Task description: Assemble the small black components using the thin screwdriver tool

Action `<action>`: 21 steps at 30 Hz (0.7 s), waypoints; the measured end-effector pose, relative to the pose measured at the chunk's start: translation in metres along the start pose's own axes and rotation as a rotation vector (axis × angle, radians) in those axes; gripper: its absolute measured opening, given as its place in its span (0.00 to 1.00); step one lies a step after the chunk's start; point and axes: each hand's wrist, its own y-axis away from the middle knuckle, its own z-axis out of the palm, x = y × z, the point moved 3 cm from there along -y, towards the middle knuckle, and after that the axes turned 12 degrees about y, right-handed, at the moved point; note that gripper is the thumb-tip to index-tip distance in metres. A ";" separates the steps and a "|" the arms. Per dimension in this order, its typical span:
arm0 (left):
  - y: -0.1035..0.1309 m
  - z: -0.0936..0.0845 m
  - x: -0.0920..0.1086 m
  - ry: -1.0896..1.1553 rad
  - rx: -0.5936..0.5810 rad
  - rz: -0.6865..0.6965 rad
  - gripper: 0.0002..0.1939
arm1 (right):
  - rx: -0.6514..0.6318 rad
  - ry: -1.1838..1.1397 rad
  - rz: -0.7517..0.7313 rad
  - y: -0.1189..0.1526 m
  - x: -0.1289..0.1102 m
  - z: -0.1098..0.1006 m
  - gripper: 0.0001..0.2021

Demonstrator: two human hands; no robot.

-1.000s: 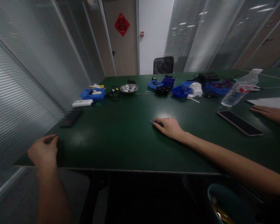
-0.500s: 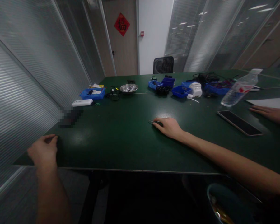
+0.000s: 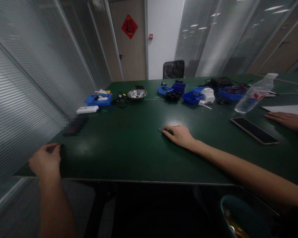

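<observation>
"A green counter (image 3: 124, 145) is filling the glass-walled room in the head view, blue trays (image 3: 191, 98) sitting along its far side."

"And the action?"

"The right hand (image 3: 180, 135) is holding a small dark tool (image 3: 169, 131) at mid-counter in a close grip, its thin metal end (image 3: 160, 129) pointing left."

"The other?"

"The left hand (image 3: 46, 160) is showing curled fingers near the counter's left end; whether its grip is holding anything, I cannot tell."

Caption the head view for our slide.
Left hand and right hand at a green table, the right holding a dark object.
</observation>
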 end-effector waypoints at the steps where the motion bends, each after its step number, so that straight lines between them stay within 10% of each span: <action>1: -0.001 0.000 -0.001 0.007 -0.010 -0.011 0.24 | -0.002 -0.001 -0.002 0.000 0.000 0.000 0.22; 21: -0.008 -0.004 0.004 0.058 -0.138 -0.066 0.24 | -0.013 0.008 -0.006 -0.001 0.001 0.000 0.22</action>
